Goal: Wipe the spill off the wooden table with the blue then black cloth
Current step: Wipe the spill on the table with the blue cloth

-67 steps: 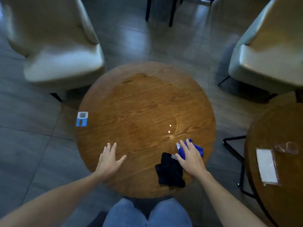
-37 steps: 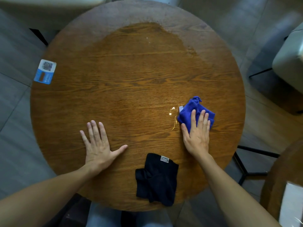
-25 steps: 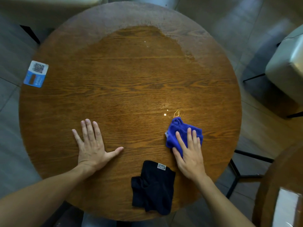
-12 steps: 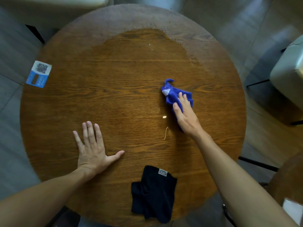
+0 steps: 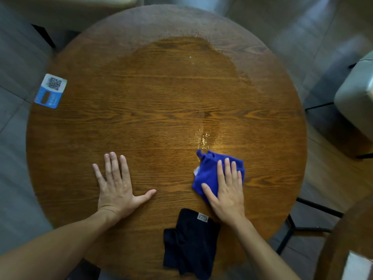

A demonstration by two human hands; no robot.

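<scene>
From the head view, the right hand point(image 5: 228, 190) lay flat, fingers extended, pressing down on the blue cloth point(image 5: 210, 174), not gripping it. Just beyond its fingertips the spill point(image 5: 205, 138) glistened as a thin wet streak on the wooden table point(image 5: 153, 110). The left hand point(image 5: 117, 186) was splayed open, palm down on bare wood, holding nothing. The black cloth point(image 5: 189, 243) sat crumpled beside the right wrist, at the near edge. Far beyond the left hand, a QR card point(image 5: 50, 90) rested at the rim.

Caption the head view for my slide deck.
Right hand presses blue cloth beside spill; black cloth waits.
</scene>
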